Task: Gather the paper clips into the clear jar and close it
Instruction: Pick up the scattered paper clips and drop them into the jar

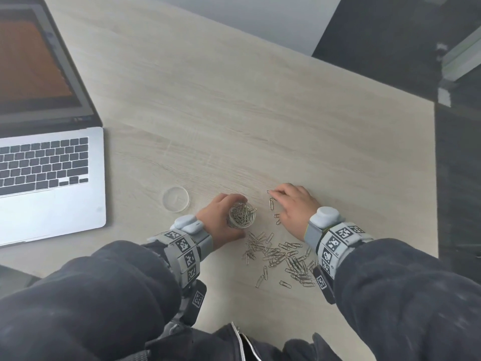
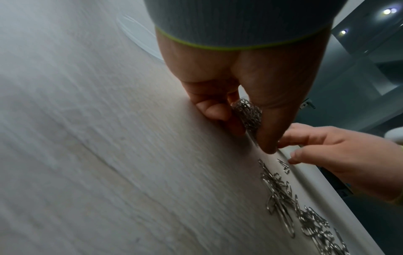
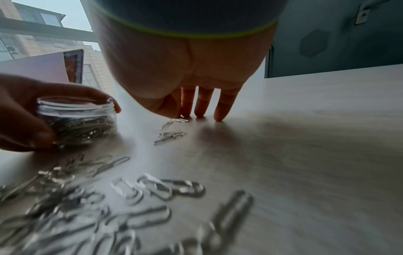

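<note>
1. Dozens of clips [image 1: 283, 259] loose on table [image 1: 234, 121], heaped near the front edge between both wrists; long axes every which way.
2. Left hand [image 1: 218, 220] wrapped round jar [image 1: 242, 214]: thumb near side, fingers far side. Jar upright, mouth up, uncovered, well filled with clips.
3. Lid [image 1: 175, 206] flat on table just left of jar, apart from it.
4. Right hand [image 1: 294, 209] palm down, fingers fairly straight, fingertips [image 3: 219, 117] touching table; a few stray clips [image 3: 169, 136] under and beside it, roughly pointing away. Cannot tell whether any clip is pinched.
5. Laptop [image 1: 52, 178] open at far left.
</note>
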Demonstrator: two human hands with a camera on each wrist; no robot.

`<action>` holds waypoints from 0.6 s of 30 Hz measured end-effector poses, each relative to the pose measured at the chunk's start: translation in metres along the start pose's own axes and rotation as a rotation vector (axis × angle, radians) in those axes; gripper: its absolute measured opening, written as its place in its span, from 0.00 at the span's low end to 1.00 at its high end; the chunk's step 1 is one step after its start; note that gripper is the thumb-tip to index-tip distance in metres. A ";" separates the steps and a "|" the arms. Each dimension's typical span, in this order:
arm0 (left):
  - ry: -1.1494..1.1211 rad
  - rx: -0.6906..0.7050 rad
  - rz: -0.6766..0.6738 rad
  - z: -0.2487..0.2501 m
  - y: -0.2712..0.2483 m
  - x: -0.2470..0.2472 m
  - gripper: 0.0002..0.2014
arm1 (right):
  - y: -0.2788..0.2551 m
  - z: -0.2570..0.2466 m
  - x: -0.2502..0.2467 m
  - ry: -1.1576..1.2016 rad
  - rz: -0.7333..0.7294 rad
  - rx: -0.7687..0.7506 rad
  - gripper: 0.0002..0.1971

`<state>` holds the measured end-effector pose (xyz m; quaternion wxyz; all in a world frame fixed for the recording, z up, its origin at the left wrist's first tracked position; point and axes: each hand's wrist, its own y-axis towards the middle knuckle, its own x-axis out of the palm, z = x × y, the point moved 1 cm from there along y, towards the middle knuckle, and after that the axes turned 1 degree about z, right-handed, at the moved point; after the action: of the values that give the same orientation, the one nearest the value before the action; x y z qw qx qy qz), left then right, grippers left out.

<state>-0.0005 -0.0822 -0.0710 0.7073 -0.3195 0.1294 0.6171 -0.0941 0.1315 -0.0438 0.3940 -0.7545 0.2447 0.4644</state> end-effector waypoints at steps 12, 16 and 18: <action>0.032 0.012 0.017 0.000 -0.003 0.009 0.35 | -0.064 0.005 0.024 0.301 0.133 -0.065 0.20; 0.040 0.006 0.018 0.000 -0.006 0.010 0.35 | -0.054 0.005 0.022 0.268 0.163 0.096 0.22; 0.047 0.005 0.015 0.000 -0.008 0.011 0.36 | -0.059 0.001 0.023 0.206 0.098 0.099 0.23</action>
<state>0.0097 -0.0735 -0.0753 0.7003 -0.3312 0.1501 0.6143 -0.0409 0.1653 -0.0430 0.3803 -0.7650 0.3429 0.3907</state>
